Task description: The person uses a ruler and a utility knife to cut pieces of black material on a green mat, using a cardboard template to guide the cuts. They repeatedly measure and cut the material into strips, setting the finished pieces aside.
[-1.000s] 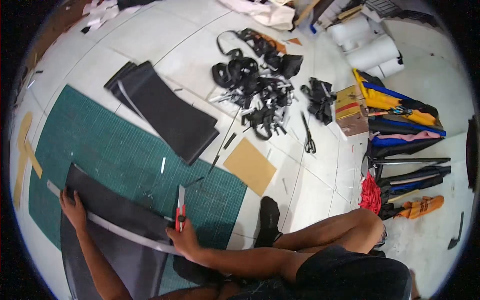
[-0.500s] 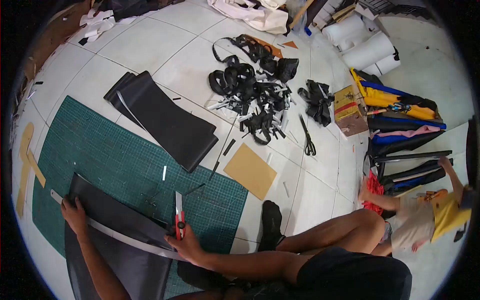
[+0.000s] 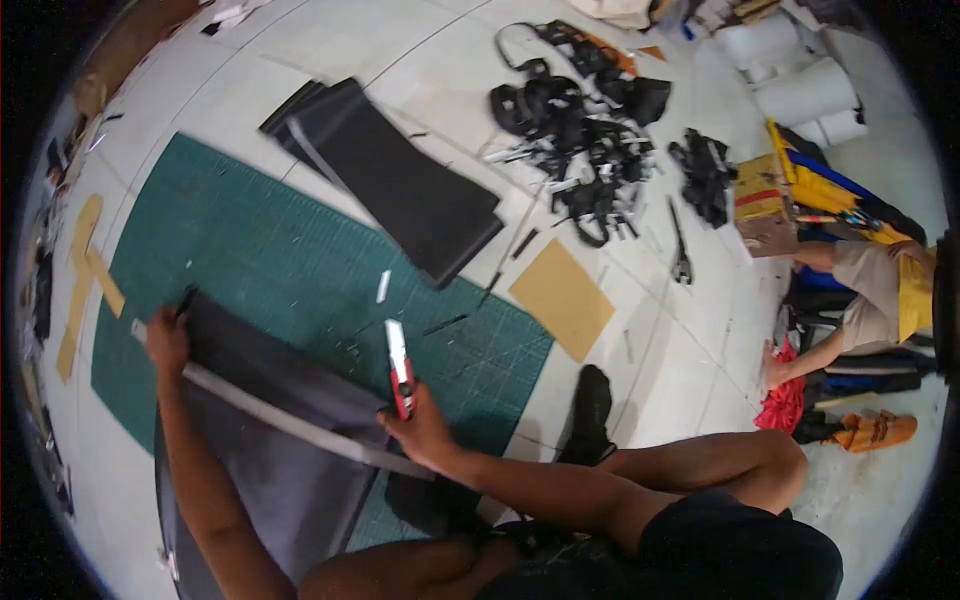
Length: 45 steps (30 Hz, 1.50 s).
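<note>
My right hand (image 3: 422, 432) is closed round a red utility knife (image 3: 402, 382), its wide blade pointing away from me. Its fingers are also beside the right edge of a black sheet (image 3: 275, 350). My left hand (image 3: 168, 342) pinches the far left corner of that sheet, close to the end of a long metal ruler (image 3: 270, 412). The ruler lies across the black material (image 3: 270, 475), between my hands. Under all this is a green cutting mat (image 3: 250, 225). A small white strip (image 3: 384, 286) lies on the mat beyond the blade.
Folded black material (image 3: 400, 190) overlaps the mat's far edge. Beyond are a tan board (image 3: 563, 298), scissors (image 3: 680, 250) and a heap of black and white offcuts (image 3: 590, 140). Yellowish templates (image 3: 78, 285) lie left. Another person (image 3: 870, 290) is at the right, near a box (image 3: 765, 205).
My view has shifted, so the scene sits farther right. My left hand has gone from lying spread on the sheet to pinching its corner. The other person has moved nearer the box.
</note>
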### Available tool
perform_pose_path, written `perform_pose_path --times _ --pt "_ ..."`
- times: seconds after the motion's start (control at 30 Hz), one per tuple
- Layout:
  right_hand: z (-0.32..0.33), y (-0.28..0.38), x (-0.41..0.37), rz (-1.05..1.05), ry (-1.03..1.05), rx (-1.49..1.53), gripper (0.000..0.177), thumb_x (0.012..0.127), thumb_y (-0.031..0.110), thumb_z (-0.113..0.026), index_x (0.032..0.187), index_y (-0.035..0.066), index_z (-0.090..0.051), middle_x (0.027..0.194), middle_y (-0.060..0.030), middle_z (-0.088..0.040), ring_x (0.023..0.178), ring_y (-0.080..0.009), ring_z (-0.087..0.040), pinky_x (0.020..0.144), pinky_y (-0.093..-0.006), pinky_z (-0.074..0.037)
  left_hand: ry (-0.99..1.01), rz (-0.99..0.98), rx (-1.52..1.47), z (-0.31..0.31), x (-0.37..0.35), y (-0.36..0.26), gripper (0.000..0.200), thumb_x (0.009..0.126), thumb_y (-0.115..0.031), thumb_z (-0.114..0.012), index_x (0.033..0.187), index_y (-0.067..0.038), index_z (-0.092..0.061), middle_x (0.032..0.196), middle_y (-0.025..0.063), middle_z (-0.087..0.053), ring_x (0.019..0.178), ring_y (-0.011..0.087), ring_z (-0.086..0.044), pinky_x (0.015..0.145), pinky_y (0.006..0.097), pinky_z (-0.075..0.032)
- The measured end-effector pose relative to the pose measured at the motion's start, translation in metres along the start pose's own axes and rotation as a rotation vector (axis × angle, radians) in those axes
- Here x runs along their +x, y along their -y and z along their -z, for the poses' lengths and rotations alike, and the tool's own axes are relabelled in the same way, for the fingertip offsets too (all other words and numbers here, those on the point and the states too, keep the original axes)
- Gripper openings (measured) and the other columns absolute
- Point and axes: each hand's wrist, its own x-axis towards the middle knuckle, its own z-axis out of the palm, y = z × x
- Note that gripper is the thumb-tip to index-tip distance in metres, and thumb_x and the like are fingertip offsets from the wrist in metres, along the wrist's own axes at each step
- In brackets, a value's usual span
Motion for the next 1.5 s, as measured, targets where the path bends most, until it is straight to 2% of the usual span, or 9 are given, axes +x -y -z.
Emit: perform_pose_path --times 0.17,0.37,0.5,0.63,0.8,0.9,1.13,1.3,1.5 --pt "0.02 0.02 0.011 -0.051 0.019 0.163 0.054 0.083 0.02 -0.08 0.119 0.001 -0.044 0.096 -0.0124 -0.056 0.086 -0.0207 -0.057 0.075 -0.0391 -0.049 -0.045 0.068 0.038 0.0 0.006 -0.039 0.025 0.089 -0.027 -0.066 0.109 -0.011 -0.068 0.109 0.0099 -0.068 0.106 0.0355 -0.063 0.09 0.0461 -0.045" --pt "0.06 0.028 0.055 0.14 -0.17 0.056 0.045 0.082 0.017 -0.08 0.106 0.003 -0.045 0.082 -0.0053 -0.053 0.071 -0.017 -0.051 0.066 -0.0347 -0.047 -0.124 0.142 0.056 0.002 0.037 -0.128 0.03 0.09 -0.039 -0.063 0.11 -0.018 -0.07 0.115 0.0041 -0.068 0.111 0.0309 -0.062 0.097 0.0628 -0.033" --pt "0.078 0.038 0.078 0.194 -0.208 -0.015 0.048 0.081 0.014 -0.082 0.111 0.005 -0.045 0.083 -0.0006 -0.055 0.072 -0.0103 -0.053 0.063 -0.0285 -0.048 -0.125 0.154 -0.021 -0.006 0.05 -0.153 0.031 0.09 -0.037 -0.065 0.113 -0.017 -0.069 0.118 0.006 -0.068 0.112 0.0331 -0.062 0.099 0.056 -0.039" --pt "0.103 0.059 0.056 0.148 -0.206 -0.33 0.054 0.083 0.041 -0.08 0.109 0.005 -0.049 0.083 -0.0141 -0.061 0.074 -0.0311 -0.062 0.069 -0.0447 -0.049 -0.257 -0.107 -0.137 -0.024 0.033 -0.132 0.052 0.088 -0.025 -0.072 0.132 -0.002 -0.055 0.124 0.0226 -0.061 0.115 0.0413 -0.058 0.096 0.0469 -0.047" --pt "0.139 0.027 0.031 0.269 0.038 -0.528 0.054 0.084 0.047 -0.077 0.103 0.002 -0.052 0.091 -0.0179 -0.058 0.079 -0.0345 -0.06 0.068 -0.0435 -0.047 -0.077 0.108 0.272 -0.001 -0.036 -0.157 0.077 0.091 -0.062 -0.058 0.148 -0.013 -0.045 0.154 0.0181 -0.038 0.143 0.0382 -0.035 0.113 0.0616 -0.026" --pt "0.144 0.021 0.022 0.282 0.215 -0.654 0.052 0.087 0.045 -0.075 0.104 0.002 -0.051 0.088 -0.0161 -0.059 0.078 -0.0312 -0.061 0.068 -0.0424 -0.047 -0.036 0.122 0.176 -0.018 -0.044 -0.14 0.081 0.089 -0.066 -0.057 0.152 -0.019 -0.04 0.16 0.016 -0.03 0.149 0.038 -0.022 0.116 0.064 -0.017" --pt "0.232 -0.002 0.065 0.267 -0.476 -0.405 0.048 0.095 0.038 -0.064 0.124 0.002 -0.048 0.101 -0.0236 -0.065 0.084 -0.042 -0.065 0.074 -0.0484 -0.051 0.05 0.138 0.178 -0.015 -0.038 -0.138 0.082 0.089 -0.063 -0.06 0.153 -0.018 -0.038 0.161 0.015 -0.029 0.15 0.0375 -0.022 0.116 0.0636 -0.019" --pt "0.305 -0.002 0.116 0.37 -0.607 -0.816 0.048 0.09 0.037 -0.069 0.114 -0.001 -0.052 0.104 -0.0236 -0.06 0.1 -0.0418 -0.06 0.084 -0.047 -0.05 0.083 0.125 0.135 -0.009 -0.039 -0.137 0.084 0.087 -0.06 -0.064 0.153 -0.016 -0.038 0.161 0.0153 -0.028 0.149 0.0379 -0.023 0.116 0.0637 -0.019" --pt "0.309 0.024 0.118 0.192 -0.466 -0.893 0.076 0.068 0.057 -0.085 0.107 -0.002 -0.056 0.108 -0.0207 -0.059 0.103 -0.0378 -0.058 0.087 -0.0476 -0.05 0.101 0.092 0.051 -0.005 -0.037 -0.128 0.087 0.084 -0.055 -0.07 0.152 -0.013 -0.038 0.16 0.0188 -0.029 0.148 0.0404 -0.024 0.117 0.061 -0.019"
